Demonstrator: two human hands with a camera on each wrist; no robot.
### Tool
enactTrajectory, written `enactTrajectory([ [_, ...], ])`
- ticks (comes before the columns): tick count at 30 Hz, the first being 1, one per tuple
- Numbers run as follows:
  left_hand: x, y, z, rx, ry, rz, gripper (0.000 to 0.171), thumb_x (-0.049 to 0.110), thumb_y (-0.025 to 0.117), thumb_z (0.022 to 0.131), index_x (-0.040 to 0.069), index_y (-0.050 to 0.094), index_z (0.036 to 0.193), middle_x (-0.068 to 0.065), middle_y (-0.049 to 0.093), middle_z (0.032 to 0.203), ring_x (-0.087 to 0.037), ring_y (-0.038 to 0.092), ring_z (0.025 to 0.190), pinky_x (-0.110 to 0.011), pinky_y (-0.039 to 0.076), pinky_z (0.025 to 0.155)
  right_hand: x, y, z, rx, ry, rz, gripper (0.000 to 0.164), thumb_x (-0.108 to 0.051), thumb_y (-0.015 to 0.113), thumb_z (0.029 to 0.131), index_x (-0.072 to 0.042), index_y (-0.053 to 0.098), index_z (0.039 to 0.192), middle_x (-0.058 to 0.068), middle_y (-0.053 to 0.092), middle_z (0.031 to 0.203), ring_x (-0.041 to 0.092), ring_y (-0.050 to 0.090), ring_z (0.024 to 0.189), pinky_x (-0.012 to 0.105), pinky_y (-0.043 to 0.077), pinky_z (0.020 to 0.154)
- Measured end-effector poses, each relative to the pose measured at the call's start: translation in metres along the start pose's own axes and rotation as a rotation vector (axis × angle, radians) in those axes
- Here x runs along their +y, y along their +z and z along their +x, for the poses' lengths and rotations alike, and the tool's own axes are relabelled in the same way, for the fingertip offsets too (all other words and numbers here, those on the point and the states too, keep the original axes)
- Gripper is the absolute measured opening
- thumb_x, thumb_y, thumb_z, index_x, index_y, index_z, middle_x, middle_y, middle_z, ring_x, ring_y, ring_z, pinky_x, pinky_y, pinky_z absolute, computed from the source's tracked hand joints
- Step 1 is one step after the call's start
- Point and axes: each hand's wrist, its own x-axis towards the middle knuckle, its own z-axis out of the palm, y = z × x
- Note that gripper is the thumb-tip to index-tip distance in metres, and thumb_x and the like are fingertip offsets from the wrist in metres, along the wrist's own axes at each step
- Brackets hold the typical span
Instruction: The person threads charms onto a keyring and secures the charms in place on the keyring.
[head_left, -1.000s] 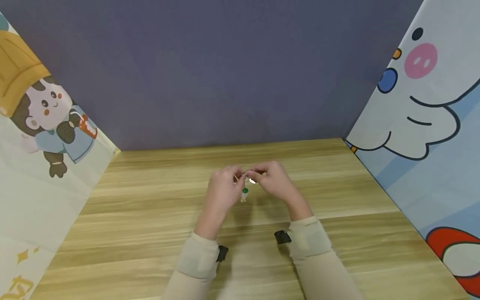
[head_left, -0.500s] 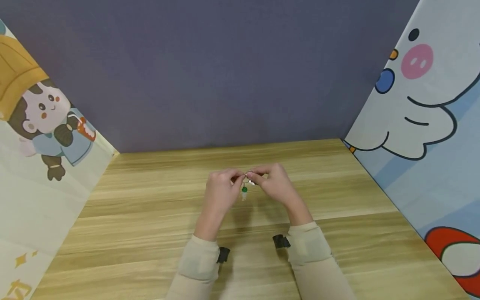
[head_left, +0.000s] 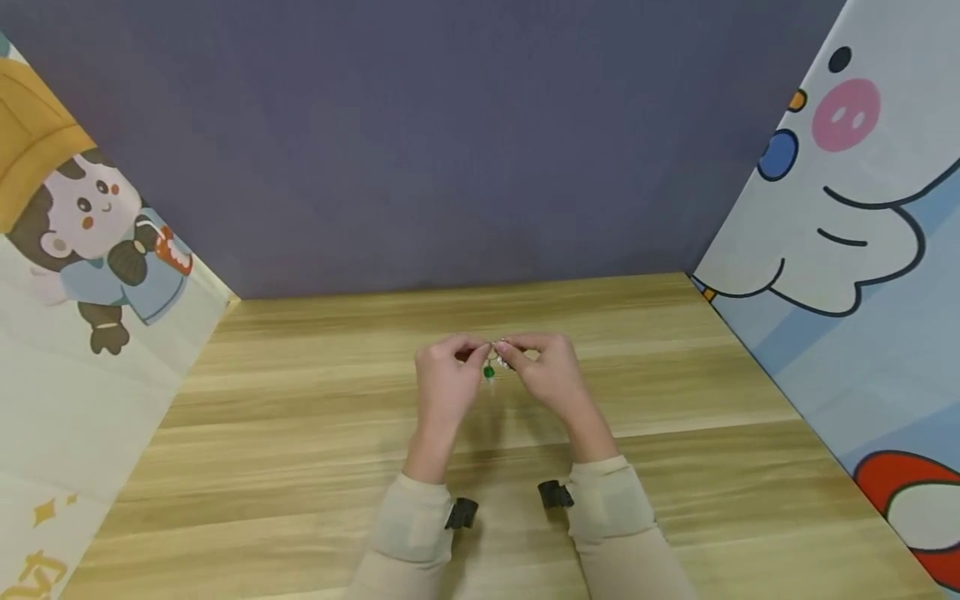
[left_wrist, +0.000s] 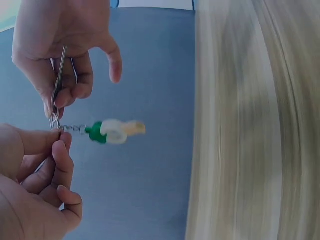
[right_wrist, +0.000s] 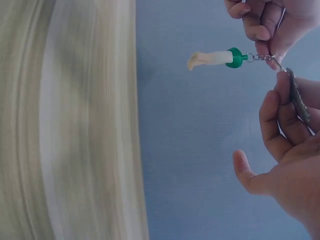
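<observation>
Both hands meet above the middle of the table, holding a keychain between them. My left hand [head_left: 447,375] pinches its metal ring [left_wrist: 54,121] between thumb and fingertip. On the other side of the ring, my right hand [head_left: 551,371] pinches the end of a flat metal key [right_wrist: 299,100]; the key lies along its curled fingers. From the ring a short chain [left_wrist: 74,129] carries a small figure charm [right_wrist: 212,58], green at the top, white in the middle and tan at the tip. Fingertips partly cover the ring, so I cannot tell whether the key is threaded on it.
A wood-grain table [head_left: 300,467] spreads below the hands. Behind it stands a dark grey-blue wall [head_left: 465,150]. Cartoon-printed panels flank the table, a left panel [head_left: 67,400] and a right panel [head_left: 930,333]. Black wrist mounts [head_left: 555,494] sit on the sleeves.
The hands stay fingertip to fingertip at the ring. Both wrists have come slightly closer together, and the hanging charm sits a little higher in the head view.
</observation>
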Motion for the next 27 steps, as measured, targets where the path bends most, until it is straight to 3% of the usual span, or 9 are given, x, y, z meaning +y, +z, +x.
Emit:
enactTrajectory([
  [6, 0.003, 0.003, -0.002, 0.014, -0.029, -0.005, 0.007, 0.006, 0.08, 0.094, 0.0, 0.083, 0.091, -0.014, 0.08, 0.08, -0.019, 0.071, 0.063, -0.024, 0.058, 0.056, 0.001, 0.003, -0.004, 0.058, -0.025, 0.014, 0.028, -0.023, 0.071, 0.104, 0.0, 0.081, 0.117, 0.018, 0.082, 0.108, 0.034, 0.078, 0.1, 0.055, 0.063, 0.093],
  [10, 0.002, 0.001, -0.003, -0.011, 0.018, 0.017, 0.009, 0.007, 0.079, 0.096, 0.0, 0.083, 0.093, -0.013, 0.081, 0.083, -0.021, 0.074, 0.068, -0.028, 0.062, 0.061, 0.001, 0.004, -0.005, 0.07, -0.021, 0.03, 0.024, -0.021, 0.071, 0.104, -0.002, 0.082, 0.113, 0.015, 0.082, 0.1, 0.031, 0.077, 0.096, 0.054, 0.063, 0.092],
  [14, -0.003, -0.005, -0.001, -0.097, 0.171, 0.099, 0.01, 0.008, 0.075, 0.099, 0.001, 0.082, 0.098, -0.012, 0.081, 0.088, -0.02, 0.075, 0.076, -0.029, 0.062, 0.067, 0.001, 0.001, -0.005, 0.044, -0.012, 0.025, 0.021, -0.022, 0.071, 0.104, -0.005, 0.083, 0.104, 0.011, 0.081, 0.096, 0.026, 0.075, 0.092, 0.05, 0.061, 0.087],
  [18, -0.007, -0.016, 0.001, -0.186, 0.35, 0.177, 0.009, 0.008, 0.074, 0.1, 0.002, 0.081, 0.102, -0.01, 0.081, 0.096, -0.019, 0.074, 0.082, -0.03, 0.062, 0.07, 0.001, -0.005, -0.005, -0.021, -0.012, 0.025, 0.02, -0.023, 0.071, 0.104, -0.007, 0.082, 0.098, 0.008, 0.08, 0.093, 0.021, 0.07, 0.086, 0.04, 0.059, 0.08],
  [20, -0.008, -0.02, 0.002, -0.215, 0.409, 0.193, 0.009, 0.008, 0.074, 0.1, 0.005, 0.081, 0.104, -0.009, 0.081, 0.1, -0.019, 0.076, 0.088, -0.031, 0.063, 0.074, 0.001, -0.008, -0.005, -0.06, -0.017, 0.033, 0.019, -0.022, 0.071, 0.104, -0.008, 0.082, 0.097, 0.009, 0.079, 0.094, 0.019, 0.068, 0.084, 0.037, 0.056, 0.077],
  [27, -0.01, -0.025, 0.007, -0.209, 0.604, 0.208, 0.008, 0.006, 0.077, 0.097, 0.005, 0.082, 0.103, -0.007, 0.083, 0.101, -0.022, 0.079, 0.094, -0.032, 0.065, 0.085, -0.003, -0.017, -0.005, -0.132, -0.028, 0.051, 0.019, -0.02, 0.069, 0.105, -0.008, 0.083, 0.101, 0.012, 0.079, 0.098, 0.021, 0.068, 0.088, 0.036, 0.056, 0.08],
])
